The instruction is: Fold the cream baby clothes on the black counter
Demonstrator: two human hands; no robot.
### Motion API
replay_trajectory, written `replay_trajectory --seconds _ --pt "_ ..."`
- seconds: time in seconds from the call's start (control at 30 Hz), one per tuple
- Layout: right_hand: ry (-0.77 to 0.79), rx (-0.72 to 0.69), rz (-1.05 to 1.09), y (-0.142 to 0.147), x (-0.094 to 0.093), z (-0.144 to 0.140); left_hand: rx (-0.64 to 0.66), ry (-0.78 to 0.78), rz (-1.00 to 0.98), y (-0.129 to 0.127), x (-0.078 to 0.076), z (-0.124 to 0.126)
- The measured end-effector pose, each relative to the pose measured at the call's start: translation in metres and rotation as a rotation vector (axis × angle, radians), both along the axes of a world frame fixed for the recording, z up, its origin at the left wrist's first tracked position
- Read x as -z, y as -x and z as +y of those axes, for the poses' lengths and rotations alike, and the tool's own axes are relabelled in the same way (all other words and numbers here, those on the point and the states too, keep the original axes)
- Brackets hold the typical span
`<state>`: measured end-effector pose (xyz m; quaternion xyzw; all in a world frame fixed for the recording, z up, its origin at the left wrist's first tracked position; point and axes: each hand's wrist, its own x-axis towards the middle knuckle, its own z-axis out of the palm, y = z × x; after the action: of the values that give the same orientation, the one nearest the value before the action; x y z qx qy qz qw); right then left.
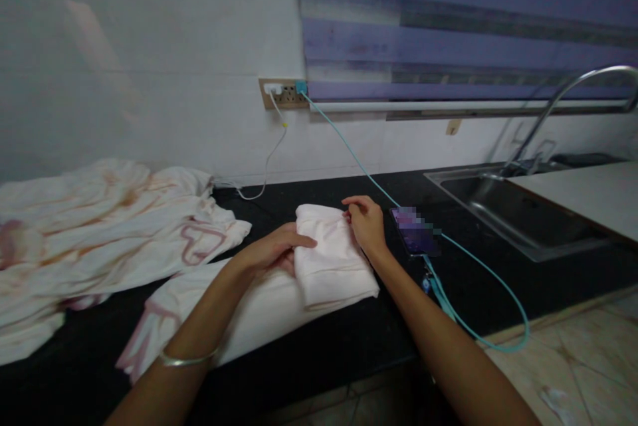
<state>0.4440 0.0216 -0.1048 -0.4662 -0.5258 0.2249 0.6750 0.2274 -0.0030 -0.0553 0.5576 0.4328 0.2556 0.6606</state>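
A white cloth with pink trim (264, 316) lies lengthwise along the black counter, its right end turned over into a folded layer (335, 273). My left hand (279, 246) grips the left edge of that fold, thumb on top and fingers partly hidden underneath. At the upper right edge of the fold is my right hand (366, 223), its fingers curled against the cloth and their tips partly hidden. The cloth's pink-edged end spreads out to the left, below my left forearm.
A heap of rumpled white and pink cloth (114, 226) covers the counter's left side. Right of my hands lies a phone (413, 236) on a teal cable (498, 276) that loops over the front edge. A metal sink (518, 213) with a tall faucet (543, 113) is farther right.
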Motion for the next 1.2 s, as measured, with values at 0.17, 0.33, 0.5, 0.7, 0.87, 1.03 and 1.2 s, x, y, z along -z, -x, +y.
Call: replay_trajectory --seconds 0.17,0.33,0.5,0.7,0.87,1.03,1.2 --pt "-0.057 0.016 -0.155 0.002 0.001 0.002 0.057 -0.061 0.221 0.011 -0.017 -0.002" --pt "-0.096 -0.059 -0.249 0.006 -0.002 -0.003 0.076 -0.073 0.463 0.019 -0.026 -0.005" --pt "-0.035 -0.063 -0.237 0.008 -0.003 -0.006 0.08 -0.132 0.666 0.033 -0.016 0.007" --pt "0.001 0.011 -0.198 0.012 -0.003 -0.008 -0.097 -0.481 0.761 0.043 -0.002 0.028" --pt "0.082 -0.097 -0.218 0.016 0.001 -0.01 -0.144 -0.618 0.847 0.03 -0.002 0.025" --pt "0.231 0.081 -0.472 0.007 -0.003 -0.012 -0.138 -0.643 0.971 0.021 0.0 0.02" --pt "0.683 0.143 -0.915 -0.009 -0.009 -0.017 -0.26 -0.788 1.008 0.024 0.008 0.025"
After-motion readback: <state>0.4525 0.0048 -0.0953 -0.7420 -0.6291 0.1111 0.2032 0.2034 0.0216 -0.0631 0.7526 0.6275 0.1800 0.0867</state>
